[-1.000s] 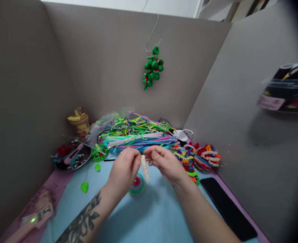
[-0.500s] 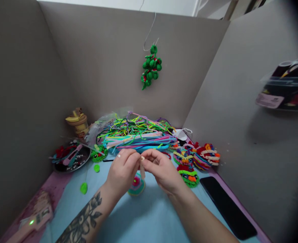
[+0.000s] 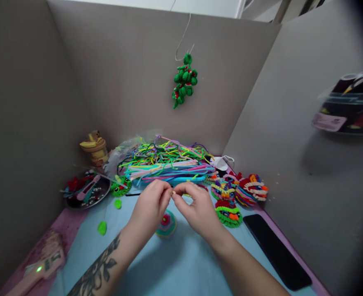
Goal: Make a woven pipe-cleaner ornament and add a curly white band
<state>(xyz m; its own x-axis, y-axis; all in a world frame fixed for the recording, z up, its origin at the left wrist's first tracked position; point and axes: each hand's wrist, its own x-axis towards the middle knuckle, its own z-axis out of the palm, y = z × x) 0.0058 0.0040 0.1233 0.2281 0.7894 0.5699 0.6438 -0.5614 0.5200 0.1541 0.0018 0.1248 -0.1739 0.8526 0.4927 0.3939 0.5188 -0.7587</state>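
Note:
My left hand (image 3: 151, 207) and my right hand (image 3: 198, 207) meet in the middle, above the blue cloth, with fingertips pinched close together. Between them shows a tiny pale bit of a cream pipe cleaner (image 3: 173, 193); the fingers hide most of it. Just below the hands, partly covered by my left hand, sits a round teal piece (image 3: 169, 228) with a pink and red flower-like centre. Behind the hands lies a bundle of pastel pipe cleaners (image 3: 166, 170), with a loose heap of green, yellow and purple ones (image 3: 169, 152) beyond it.
Colourful fuzzy bird-like pieces (image 3: 229, 216) lie right of the hands, near a black phone (image 3: 277, 250). At left are a metal bowl (image 3: 103, 195), a green fuzzy piece (image 3: 121, 187) and a pink glue gun (image 3: 42, 263). Grey walls enclose the table; a green cluster (image 3: 185, 78) hangs at the back.
The cream strip that hung down between my hands no longer shows below the fingers; only a small bit is visible. My fingertips have come closer together.

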